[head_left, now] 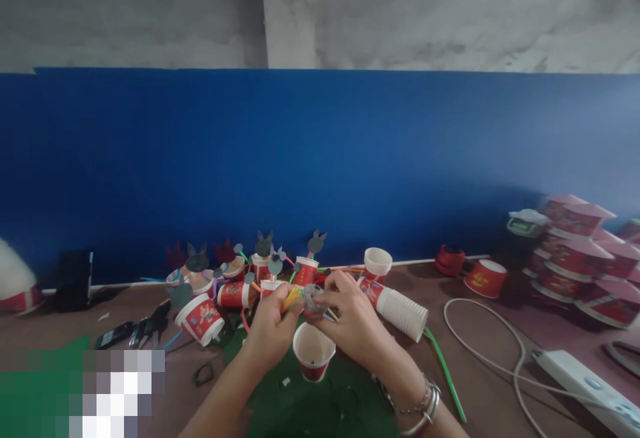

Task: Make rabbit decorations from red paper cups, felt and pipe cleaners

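Note:
In the middle of the view, my left hand (pixel 273 325) pinches a yellow and green strip (pixel 291 299) between thumb and fingers. Close against it, my right hand (pixel 353 315) is closed on a greyish, see-through roll of tape (pixel 315 301). The strip and the roll nearly meet, and my fingers hide where they touch. Just below both hands an open white-lined paper cup (pixel 314 351) stands upright on a green mat (pixel 285 398). Behind my hands are red paper cups (pixel 306 270) with coloured stems and grey animal-head cutouts (pixel 316 243).
A stack of white paper cups (pixel 403 311) lies at the right by a green stem (pixel 447 375). Farther right are a cable (pixel 517 345), a power strip (pixel 585 385) and piled red cups (pixel 575 261). Keys (pixel 150 328) lie left. A blue panel (pixel 320 158) stands behind.

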`<state>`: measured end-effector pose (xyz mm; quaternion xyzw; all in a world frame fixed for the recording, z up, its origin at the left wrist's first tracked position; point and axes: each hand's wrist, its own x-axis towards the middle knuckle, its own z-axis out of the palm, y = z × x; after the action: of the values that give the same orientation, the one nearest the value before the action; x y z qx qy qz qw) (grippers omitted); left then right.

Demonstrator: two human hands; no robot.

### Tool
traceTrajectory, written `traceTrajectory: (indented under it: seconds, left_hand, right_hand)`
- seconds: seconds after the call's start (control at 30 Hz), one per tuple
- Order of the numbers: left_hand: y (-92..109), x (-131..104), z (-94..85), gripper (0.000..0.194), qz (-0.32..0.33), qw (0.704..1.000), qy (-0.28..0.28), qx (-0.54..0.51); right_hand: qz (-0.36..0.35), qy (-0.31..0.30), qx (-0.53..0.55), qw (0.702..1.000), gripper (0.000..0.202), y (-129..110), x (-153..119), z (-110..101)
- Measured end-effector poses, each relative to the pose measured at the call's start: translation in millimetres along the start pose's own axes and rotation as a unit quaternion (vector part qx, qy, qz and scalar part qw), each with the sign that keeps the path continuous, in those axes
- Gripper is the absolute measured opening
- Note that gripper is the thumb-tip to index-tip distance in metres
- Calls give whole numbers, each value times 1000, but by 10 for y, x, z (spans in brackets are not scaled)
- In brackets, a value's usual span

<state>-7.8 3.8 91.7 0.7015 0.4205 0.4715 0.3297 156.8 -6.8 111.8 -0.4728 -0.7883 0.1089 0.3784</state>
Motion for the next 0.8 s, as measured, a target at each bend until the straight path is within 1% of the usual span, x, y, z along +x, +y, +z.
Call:
traceTrajectory:
  seconds: [0.1, 0.13, 0.2, 0.27, 0.33, 0.47, 0.5, 0.57, 0.6, 0.67, 0.73, 0.8]
  left_hand:
    - [0, 12, -11, 26, -13, 999, 13, -40]
    - [-4, 15, -14, 27, -20, 998, 14, -61]
    - [-18, 22, -14, 28, -36, 995, 15, -95]
    - [-28, 27, -3, 28, -44, 993, 12, -111]
    - [-23, 27, 16, 28, -43, 992, 9, -114]
    - [33, 8, 45, 26, -32, 995, 15, -95]
    - [44, 3, 43, 26, -29, 995, 16, -91]
    - [51, -4, 28, 27, -29, 996, 16, -89]
    - [47, -4, 17, 28, -33, 995, 17, -93]
    - [37, 2, -3, 28, -47, 992, 18, -113]
    - [37, 10, -11, 27, -60, 988, 15, -142]
    - [50, 13, -3, 28, -66, 984, 9, -165]
  right_hand:
    - [-31, 19, 58, 998, 8, 0, 16, 30]
    - [-32, 18, 75, 996, 10, 2, 15, 42]
    - [-6, 14, 88, 996, 10, 4, 5, 65]
    - [36, 4, 79, 996, 14, 3, -11, 80]
    - [59, -5, 66, 996, 21, 4, -20, 86]
    - [48, -15, 24, 998, 38, 39, 4, 76]
    - [46, -15, 10, 999, 39, 51, 14, 71]
    - [48, -17, -1, 999, 35, 65, 28, 58]
    - [51, -24, 11, 998, 32, 65, 31, 50]
    - [62, -49, 74, 994, 27, 56, 26, 39]
    - [79, -78, 161, 981, 25, 45, 13, 39]
    - [94, -85, 218, 968, 23, 45, 1, 52]
